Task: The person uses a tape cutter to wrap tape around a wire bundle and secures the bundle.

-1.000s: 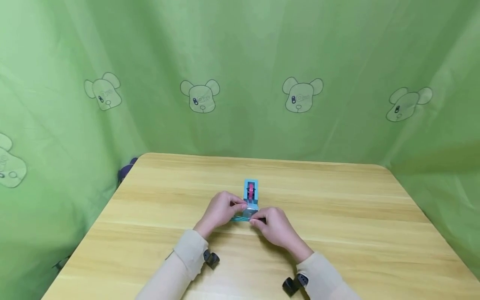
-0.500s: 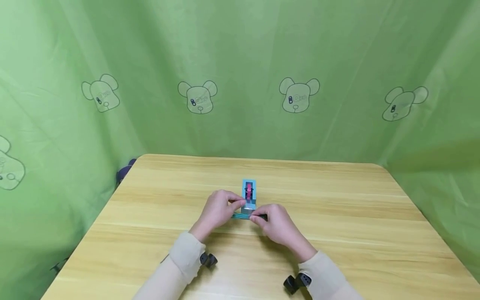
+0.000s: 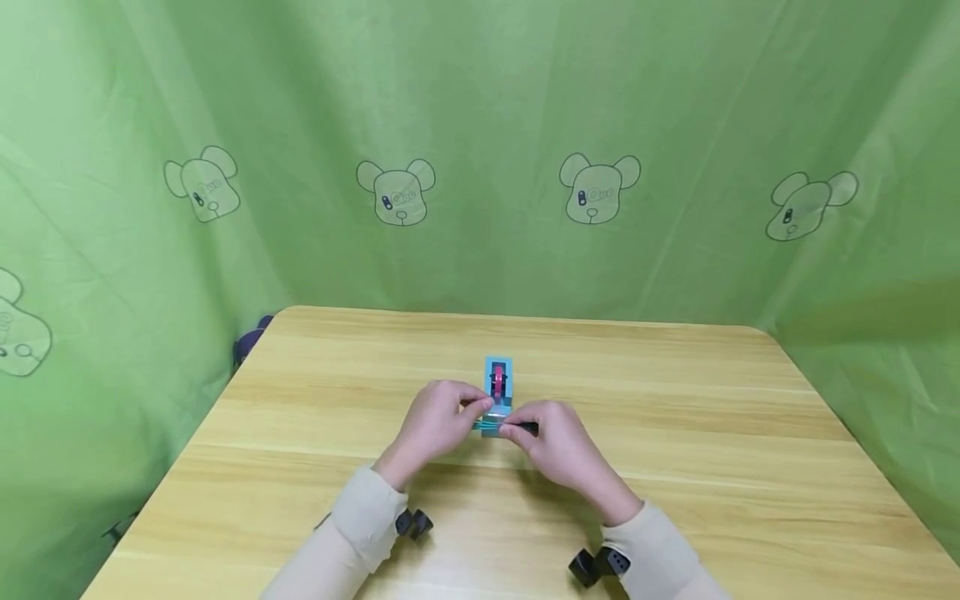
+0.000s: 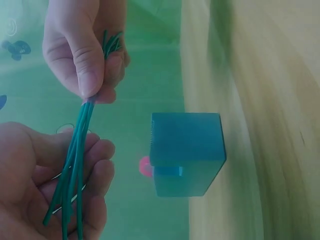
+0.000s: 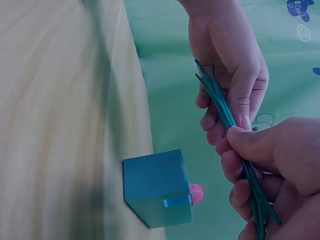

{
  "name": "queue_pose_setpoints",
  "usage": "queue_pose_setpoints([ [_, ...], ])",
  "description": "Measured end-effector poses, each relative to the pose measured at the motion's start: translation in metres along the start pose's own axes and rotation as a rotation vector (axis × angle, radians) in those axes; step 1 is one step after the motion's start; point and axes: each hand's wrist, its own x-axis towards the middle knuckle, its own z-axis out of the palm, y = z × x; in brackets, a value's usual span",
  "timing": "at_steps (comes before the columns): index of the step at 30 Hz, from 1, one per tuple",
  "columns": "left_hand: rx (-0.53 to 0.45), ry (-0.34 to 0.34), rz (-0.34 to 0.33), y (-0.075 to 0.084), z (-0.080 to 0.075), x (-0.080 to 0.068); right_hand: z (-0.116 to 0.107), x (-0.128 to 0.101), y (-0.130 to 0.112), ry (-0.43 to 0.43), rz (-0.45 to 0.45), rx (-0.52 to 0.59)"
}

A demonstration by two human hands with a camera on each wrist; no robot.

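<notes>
A bundle of thin green wires [image 3: 486, 425] spans the gap between the hands, close over the front of a blue tape dispenser [image 3: 498, 386] with a pink wheel. My right hand [image 3: 557, 443] pinches the bundle near its middle, seen closely in the right wrist view, where its thumb [image 5: 255, 142] presses on the wires [image 5: 217, 97]. My left hand [image 3: 438, 421] has thumb and index finger together just left of the dispenser. Thin bright lines at its fingers in the left wrist view look like edges of clear tape [image 4: 59, 207]. The loose wire ends [image 4: 70, 200] pass before those fingers.
The dispenser stands upright on a light wooden table [image 3: 637, 375]. Green curtains [image 3: 480, 83] with bear-head prints hang behind and at both sides. A dark purple object [image 3: 250, 340] shows beyond the table's left edge.
My right hand and the wire bundle have shifted slightly away from me, so the bundle now overlaps the dispenser's front more. My left hand has hardly moved.
</notes>
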Motion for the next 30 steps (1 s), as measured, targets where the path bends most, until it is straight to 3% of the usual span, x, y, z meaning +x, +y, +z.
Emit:
queue_pose_setpoints([
  [13,-0.039,-0.003,0.072,0.017,-0.008,-0.007,-0.013,-0.003,-0.012,0.081,-0.045,-0.031],
  [30,-0.064,-0.026,0.059,0.032,-0.018,-0.011,-0.029,-0.005,-0.022,0.129,-0.123,-0.053],
])
